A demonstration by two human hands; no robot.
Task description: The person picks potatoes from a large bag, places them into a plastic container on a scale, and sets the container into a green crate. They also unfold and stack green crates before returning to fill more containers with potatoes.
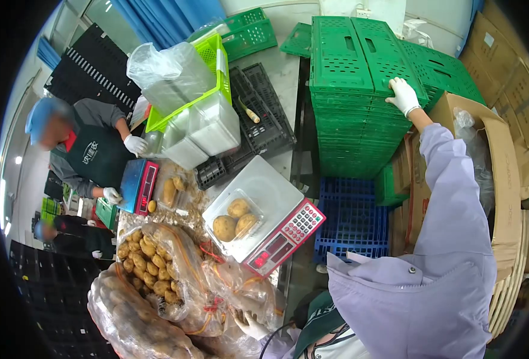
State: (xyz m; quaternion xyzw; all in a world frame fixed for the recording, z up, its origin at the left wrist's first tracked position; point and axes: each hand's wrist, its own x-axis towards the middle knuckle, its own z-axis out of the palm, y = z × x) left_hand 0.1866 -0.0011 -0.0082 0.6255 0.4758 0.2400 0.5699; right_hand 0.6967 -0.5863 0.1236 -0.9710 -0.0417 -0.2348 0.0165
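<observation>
My right hand (403,97), in a white glove, reaches to the top of a tall stack of folded green crates (360,113). Its fingers curl over the edge of the top green crate (390,55). Low in the view, my left hand (251,325), also gloved, hangs beside a clear plastic bag (240,287) with its fingers apart and nothing visible in them. A scale (270,179) with a red front panel stands on the table. On it rests a clear plastic tray (254,230) with three potatoes (238,208).
A large plastic sack holds many potatoes (148,263). Behind the scale, a lime-green basket (219,66) contains clear trays, near black crates (264,113). A co-worker (91,149) stands left at another scale (137,185). An open cardboard box (504,161) and blue pallet (351,215) are at right.
</observation>
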